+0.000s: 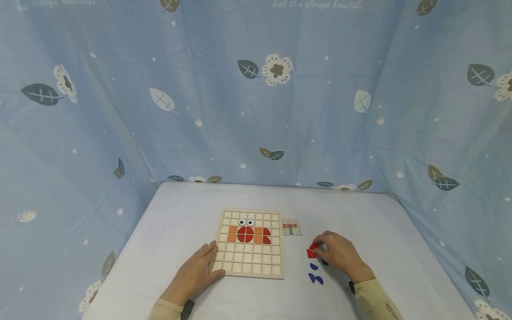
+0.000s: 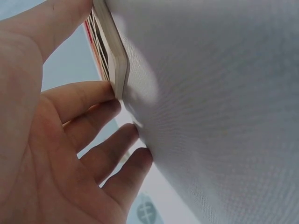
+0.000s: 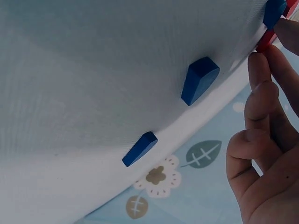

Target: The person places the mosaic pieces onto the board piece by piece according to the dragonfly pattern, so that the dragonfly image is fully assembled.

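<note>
My left hand rests at the near left corner of the wooden grid board, fingers along its left side and thumb at the near edge. The left wrist view shows that hand with fairly straight fingers touching the board's side. On the grid lie two eye pieces, orange rectangles and red curved pieces. To the board's right, my right hand pinches a red piece just above another red piece. In the right wrist view, its fingertips meet red, partly hidden.
A small pattern card lies against the board's right side. Several blue pieces lie near my right hand, one partly under it. Blue patterned cloth hangs behind and beside the white table.
</note>
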A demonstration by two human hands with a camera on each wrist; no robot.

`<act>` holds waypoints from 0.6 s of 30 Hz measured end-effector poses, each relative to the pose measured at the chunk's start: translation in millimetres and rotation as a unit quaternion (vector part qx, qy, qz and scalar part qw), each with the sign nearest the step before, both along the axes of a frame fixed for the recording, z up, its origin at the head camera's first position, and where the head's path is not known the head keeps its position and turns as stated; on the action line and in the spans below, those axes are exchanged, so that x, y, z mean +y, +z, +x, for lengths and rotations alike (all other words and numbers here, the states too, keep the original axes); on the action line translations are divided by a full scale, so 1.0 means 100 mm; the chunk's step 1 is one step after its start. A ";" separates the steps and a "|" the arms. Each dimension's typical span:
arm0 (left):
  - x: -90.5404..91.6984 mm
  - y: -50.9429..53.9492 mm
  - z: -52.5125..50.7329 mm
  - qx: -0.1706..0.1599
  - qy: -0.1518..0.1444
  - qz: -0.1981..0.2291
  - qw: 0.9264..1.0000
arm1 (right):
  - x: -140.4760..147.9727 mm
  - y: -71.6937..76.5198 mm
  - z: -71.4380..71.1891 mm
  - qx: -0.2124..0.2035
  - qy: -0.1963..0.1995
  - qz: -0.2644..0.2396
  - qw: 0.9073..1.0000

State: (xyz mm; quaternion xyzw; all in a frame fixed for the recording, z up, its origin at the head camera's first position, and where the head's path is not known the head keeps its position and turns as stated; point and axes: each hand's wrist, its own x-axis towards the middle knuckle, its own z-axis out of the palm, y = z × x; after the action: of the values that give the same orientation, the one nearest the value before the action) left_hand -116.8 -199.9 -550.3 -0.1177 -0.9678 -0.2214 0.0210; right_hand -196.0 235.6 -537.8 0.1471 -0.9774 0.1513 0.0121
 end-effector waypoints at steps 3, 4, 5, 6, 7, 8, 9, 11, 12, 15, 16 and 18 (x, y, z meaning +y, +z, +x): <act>-0.01 0.01 0.00 -0.003 0.002 -0.001 1.000 | -0.01 0.02 -0.02 0.005 0.000 -0.001 1.000; 0.00 0.01 0.00 -0.004 0.002 -0.002 1.000 | -0.02 0.03 -0.02 0.008 -0.001 -0.002 1.000; 0.00 0.01 0.00 -0.005 0.002 -0.001 1.000 | -0.02 0.03 -0.02 0.012 -0.001 -0.004 1.000; 0.00 0.02 0.00 -0.007 0.003 -0.002 1.000 | -0.03 0.03 -0.03 0.016 -0.001 -0.006 1.000; 0.00 0.02 0.00 -0.008 0.003 -0.001 1.000 | -0.04 0.04 -0.03 0.021 0.000 -0.007 1.000; 0.01 0.02 0.00 -0.008 0.003 0.000 1.000 | -0.05 0.04 -0.03 0.026 0.001 -0.010 1.000; 0.01 0.02 0.00 -0.009 0.004 0.000 1.000 | -0.06 0.04 -0.04 0.032 0.003 -0.011 0.999; 0.01 0.03 0.00 -0.011 0.005 0.001 1.000 | -0.09 0.04 -0.04 0.045 0.007 -0.011 0.999; 0.01 0.03 0.00 -0.011 0.005 0.001 1.000 | -0.10 0.04 -0.05 0.050 0.011 -0.012 0.999; 0.01 0.02 0.00 -0.011 0.006 -0.001 1.000 | -0.16 0.05 -0.05 0.070 0.022 -0.018 0.997; 0.01 0.02 0.00 -0.011 0.005 -0.001 1.000 | -0.18 0.06 -0.04 0.076 0.025 -0.021 0.997; 0.01 0.01 0.00 -0.011 0.005 -0.001 1.000 | -0.22 0.08 -0.04 0.092 0.033 -0.030 0.995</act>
State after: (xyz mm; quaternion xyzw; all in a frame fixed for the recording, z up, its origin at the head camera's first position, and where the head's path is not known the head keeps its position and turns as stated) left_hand -116.7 -198.8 -549.4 -0.1105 -0.9688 -0.2218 0.0111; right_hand -200.1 214.0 -529.7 0.1926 -0.9618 0.1662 0.1010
